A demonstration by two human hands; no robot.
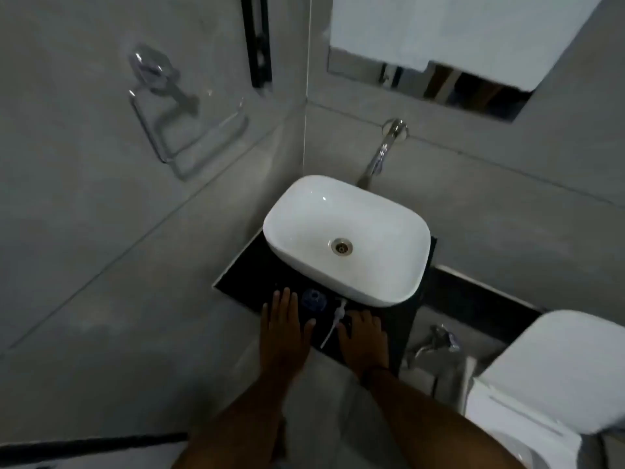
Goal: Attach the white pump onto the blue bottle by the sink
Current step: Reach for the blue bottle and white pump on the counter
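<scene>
A blue bottle (314,300) stands upright on the black counter (247,275) just in front of the white sink (345,238), seen from above with its neck uncapped. The white pump (338,316) lies flat on the counter to the bottle's right, its thin tube trailing toward me. My left hand (283,328) rests flat on the counter, fingers spread, just left of the bottle. Palm down to the right of the pump lies my right hand (363,336), its fingers beside the pump's tube. Neither hand holds anything.
A chrome wall tap (380,154) reaches over the basin. On the left wall hangs a chrome holder (176,130). A white toilet (554,377) stands at the right, with a hose fitting (436,343) beside it. A mirror (439,86) is above.
</scene>
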